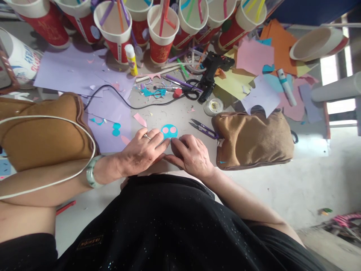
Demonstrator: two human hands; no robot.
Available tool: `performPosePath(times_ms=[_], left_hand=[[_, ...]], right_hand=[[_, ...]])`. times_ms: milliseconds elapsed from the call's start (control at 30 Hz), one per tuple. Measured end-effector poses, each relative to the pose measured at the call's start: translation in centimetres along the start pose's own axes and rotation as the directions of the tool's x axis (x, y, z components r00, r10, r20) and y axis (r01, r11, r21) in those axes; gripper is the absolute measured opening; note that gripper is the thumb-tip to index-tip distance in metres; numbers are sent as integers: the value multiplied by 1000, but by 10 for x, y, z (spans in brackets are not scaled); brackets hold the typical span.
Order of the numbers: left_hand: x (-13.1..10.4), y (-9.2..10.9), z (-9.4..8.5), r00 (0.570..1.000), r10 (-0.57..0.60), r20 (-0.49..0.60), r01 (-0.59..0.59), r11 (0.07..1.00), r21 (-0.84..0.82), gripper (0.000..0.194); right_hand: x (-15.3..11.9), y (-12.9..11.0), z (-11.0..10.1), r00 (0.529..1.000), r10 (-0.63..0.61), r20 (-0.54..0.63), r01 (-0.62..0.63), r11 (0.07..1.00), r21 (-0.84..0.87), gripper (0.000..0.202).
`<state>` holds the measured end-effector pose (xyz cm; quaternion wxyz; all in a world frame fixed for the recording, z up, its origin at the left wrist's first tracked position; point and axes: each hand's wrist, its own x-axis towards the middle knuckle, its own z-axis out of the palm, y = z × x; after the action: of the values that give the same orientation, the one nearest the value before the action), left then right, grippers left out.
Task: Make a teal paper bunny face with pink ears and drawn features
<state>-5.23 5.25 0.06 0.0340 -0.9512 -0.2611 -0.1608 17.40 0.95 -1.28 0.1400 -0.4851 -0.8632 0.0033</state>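
Observation:
At the near edge of the table lies a blue paper circle [170, 135] bearing two pink paper dots [172, 130]. My left hand [142, 150], with a ring, has bent fingers closed at the circle's lower left edge. From the other side my right hand [194, 155] is closed with its fingertips at the lower right edge. Both hands hide part of that lower edge. A pink paper scrap [140, 120] is just beyond my left hand. Thread snips [203, 128] rest to the right, beside a brown cloth pouch [255, 141].
Several red-and-white paper cups [163, 49] with coloured straws line the back. A glue stick [131, 60], a black glue gun [214, 69] with its cord, and scissors [192, 90] lie mid-table. Purple paper [108, 128] and a tan pouch [47, 130] are left; coloured paper scraps [255, 56] are right.

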Motion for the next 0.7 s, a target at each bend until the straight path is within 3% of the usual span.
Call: performPosePath(times_ms=[367, 700], left_hand=[[3, -4, -2, 1000, 8, -17, -8, 1000, -23, 31], [4, -4, -4, 998, -5, -63, 4, 1000, -17, 20]], right_hand=[[-4, 2, 0, 1000, -11, -27, 12, 999, 38, 54], [-1, 1, -1, 999, -35, 17, 36, 999, -7, 68]])
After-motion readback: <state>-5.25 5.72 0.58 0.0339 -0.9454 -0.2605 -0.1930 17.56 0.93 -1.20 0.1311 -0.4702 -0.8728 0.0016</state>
